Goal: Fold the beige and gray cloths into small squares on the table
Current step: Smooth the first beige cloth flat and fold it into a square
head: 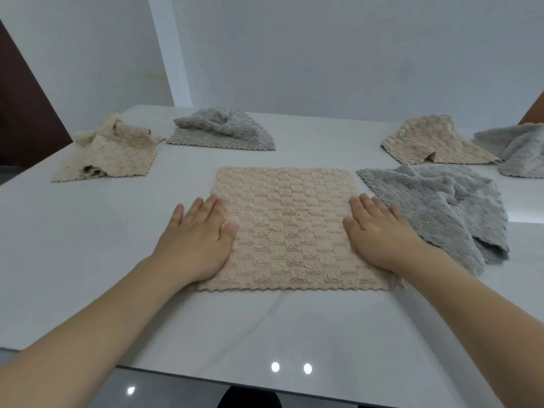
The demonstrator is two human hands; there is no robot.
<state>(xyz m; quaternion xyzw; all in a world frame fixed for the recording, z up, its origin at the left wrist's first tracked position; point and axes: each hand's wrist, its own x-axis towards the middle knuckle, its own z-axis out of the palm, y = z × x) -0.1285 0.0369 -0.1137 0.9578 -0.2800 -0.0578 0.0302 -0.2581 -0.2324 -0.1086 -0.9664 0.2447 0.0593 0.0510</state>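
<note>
Here, beige cloth flat between left hand and right hand, fingers straight, pressing its edges

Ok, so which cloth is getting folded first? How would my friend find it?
Look at the white table, right in the middle near the front edge. The flat beige cloth lies there spread out as a square, with the left hand and the right hand pressing flat on its two sides. Every other cloth around it is crumpled; this one is smooth.

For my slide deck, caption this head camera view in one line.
Left hand and right hand press a flat beige textured cloth on the white table.
</note>
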